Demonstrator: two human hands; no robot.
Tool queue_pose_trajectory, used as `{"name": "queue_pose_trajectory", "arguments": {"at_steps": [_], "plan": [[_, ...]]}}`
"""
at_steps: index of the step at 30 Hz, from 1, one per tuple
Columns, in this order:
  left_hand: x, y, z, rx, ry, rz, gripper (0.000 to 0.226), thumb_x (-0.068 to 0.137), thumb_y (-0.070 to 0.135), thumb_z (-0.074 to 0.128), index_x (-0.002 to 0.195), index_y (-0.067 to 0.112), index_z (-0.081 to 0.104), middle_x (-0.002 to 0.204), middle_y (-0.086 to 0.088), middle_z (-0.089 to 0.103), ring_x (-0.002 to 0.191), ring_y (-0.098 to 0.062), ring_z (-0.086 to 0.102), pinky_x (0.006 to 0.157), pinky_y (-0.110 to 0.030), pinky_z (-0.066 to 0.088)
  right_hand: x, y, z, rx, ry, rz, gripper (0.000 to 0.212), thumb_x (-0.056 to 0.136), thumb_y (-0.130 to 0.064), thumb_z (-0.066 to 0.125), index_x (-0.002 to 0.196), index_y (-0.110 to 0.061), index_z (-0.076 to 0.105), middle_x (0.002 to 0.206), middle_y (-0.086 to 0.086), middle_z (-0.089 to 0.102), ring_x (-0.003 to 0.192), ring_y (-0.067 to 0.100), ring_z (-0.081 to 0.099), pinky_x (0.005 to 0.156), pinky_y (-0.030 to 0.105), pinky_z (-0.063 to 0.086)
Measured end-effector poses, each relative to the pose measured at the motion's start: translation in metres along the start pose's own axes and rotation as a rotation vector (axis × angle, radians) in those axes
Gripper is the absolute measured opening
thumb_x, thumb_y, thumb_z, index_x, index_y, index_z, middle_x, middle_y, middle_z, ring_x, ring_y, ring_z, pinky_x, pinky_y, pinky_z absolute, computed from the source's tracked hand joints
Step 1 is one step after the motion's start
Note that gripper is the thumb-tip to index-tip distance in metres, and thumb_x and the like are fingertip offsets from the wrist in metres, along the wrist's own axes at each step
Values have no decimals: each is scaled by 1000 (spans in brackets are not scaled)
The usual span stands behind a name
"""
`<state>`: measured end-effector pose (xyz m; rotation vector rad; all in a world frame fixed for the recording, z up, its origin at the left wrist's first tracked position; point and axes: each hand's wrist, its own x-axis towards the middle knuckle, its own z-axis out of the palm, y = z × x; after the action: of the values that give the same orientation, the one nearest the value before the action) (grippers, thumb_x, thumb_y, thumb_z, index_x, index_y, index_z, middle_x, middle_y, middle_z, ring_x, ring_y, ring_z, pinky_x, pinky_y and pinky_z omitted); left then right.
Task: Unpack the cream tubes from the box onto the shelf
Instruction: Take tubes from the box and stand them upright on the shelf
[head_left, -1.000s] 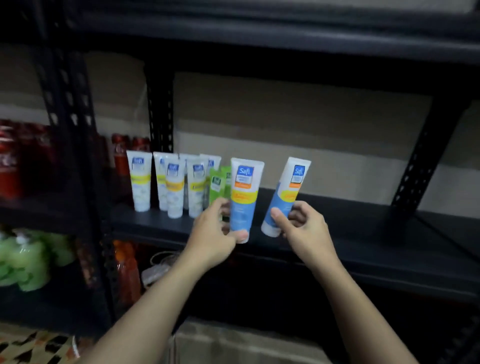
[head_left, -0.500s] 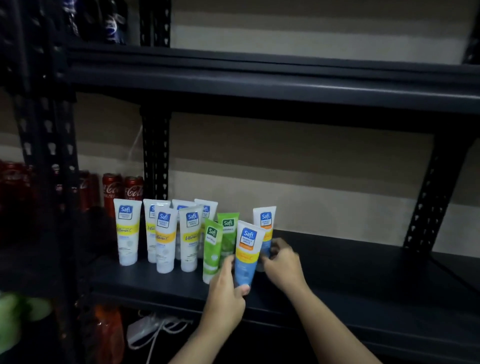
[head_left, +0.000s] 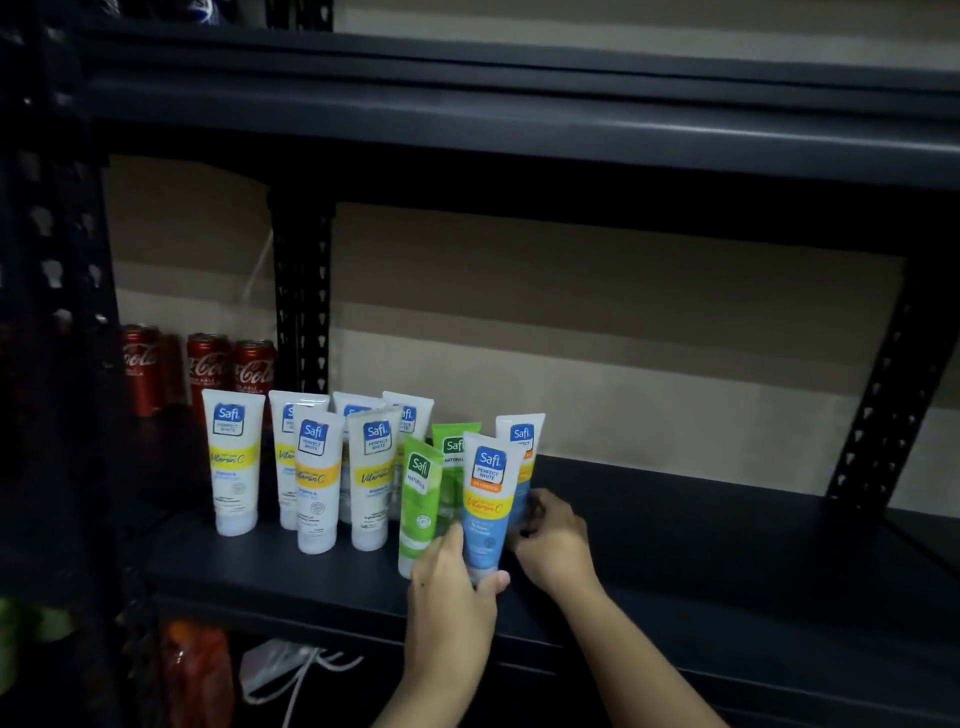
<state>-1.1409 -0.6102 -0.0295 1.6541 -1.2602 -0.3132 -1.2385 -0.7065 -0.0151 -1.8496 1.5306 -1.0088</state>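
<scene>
Several Safi cream tubes stand cap-down on the dark shelf (head_left: 701, 561). White-and-yellow tubes (head_left: 234, 467) form the left group, with two green tubes (head_left: 420, 499) to their right. My left hand (head_left: 452, 587) grips the base of a blue-and-yellow tube (head_left: 485, 504) standing at the front. My right hand (head_left: 553, 540) holds the lower part of a second blue tube (head_left: 519, 441) just behind it. The box is out of view.
Red cola cans (head_left: 208, 369) stand at the back left, behind the black upright post (head_left: 301, 291). Another shelf board (head_left: 519, 114) runs overhead. Below the shelf lie a white cable (head_left: 291, 670) and an orange pack (head_left: 197, 670).
Both blue tubes went from held in the air before the shelf to standing on it, right of the green tubes. Both hands stay on them. The camera has tilted upward.
</scene>
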Motion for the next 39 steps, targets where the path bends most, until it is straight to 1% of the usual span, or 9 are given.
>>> {"name": "queue_pose_trajectory", "arguments": {"at_steps": [3, 5, 11, 18, 22, 27, 33, 36, 39], "plan": [[0, 3, 1, 55, 31, 3, 51, 76, 28, 79, 122, 21, 59, 105, 7, 59, 94, -8, 54, 81, -15, 40, 5, -2, 4, -41, 15, 3, 30, 79, -14, 67, 108, -17, 64, 87, -8, 64, 68, -1, 54, 49, 3, 34], [0, 3, 1, 90, 30, 8, 52, 79, 30, 76, 127, 20, 57, 109, 7, 61, 99, -9, 56, 84, -16, 40, 7, -3, 7, -56, 10, 3, 29, 81, -14, 64, 110, -18, 63, 87, -8, 63, 69, -1, 54, 50, 3, 35], [0, 5, 3, 86, 27, -30, 45, 85, 29, 70, 124, 22, 50, 114, 2, 64, 105, -17, 61, 84, -24, 44, 17, -9, 14, -91, -1, 70, 38, 83, -20, 66, 120, -24, 59, 115, -2, 65, 99, 15, 63, 78, 24, 48], [2, 3, 6, 103, 47, -9, 43, 88, 27, 66, 127, 22, 49, 116, 2, 63, 107, -16, 59, 87, -23, 44, 24, -14, 19, -178, -17, 78, 31, 87, -23, 62, 117, -28, 58, 115, 0, 65, 102, 20, 63, 83, 32, 53], [3, 4, 6, 144, 60, 8, 41, 90, 28, 63, 127, 20, 48, 120, 4, 58, 112, -15, 55, 89, -23, 42, 22, -13, 17, -182, -28, 70, 35, 86, -21, 63, 120, -27, 58, 117, -1, 65, 103, 19, 63, 84, 32, 53], [5, 2, 7, 146, 63, 32, 43, 89, 28, 64, 129, 19, 48, 118, 5, 57, 111, -13, 53, 88, -21, 40, 20, -12, 14, -140, -48, 58, 38, 86, -24, 65, 123, -27, 59, 119, -3, 66, 106, 17, 63, 80, 24, 48], [6, 0, 6, 106, 51, 16, 40, 87, 26, 67, 123, 19, 51, 119, 2, 60, 109, -15, 57, 85, -21, 42, 20, -13, 14, -109, -30, 74, 27, 84, -27, 66, 112, -28, 65, 108, -6, 69, 84, 11, 58, 73, 23, 45], [6, 1, 5, 129, 47, 16, 39, 88, 27, 65, 123, 18, 50, 120, 1, 60, 109, -15, 57, 85, -22, 43, 20, -13, 15, -118, -19, 73, 25, 84, -28, 64, 109, -29, 66, 107, -4, 69, 94, 16, 64, 73, 24, 46], [6, 1, 6, 127, 50, 9, 39, 88, 28, 65, 123, 17, 51, 119, 0, 60, 109, -17, 57, 85, -24, 43, 20, -13, 15, -132, -34, 75, 29, 86, -29, 64, 115, -30, 63, 110, -4, 68, 99, 17, 64, 73, 25, 46]]}}
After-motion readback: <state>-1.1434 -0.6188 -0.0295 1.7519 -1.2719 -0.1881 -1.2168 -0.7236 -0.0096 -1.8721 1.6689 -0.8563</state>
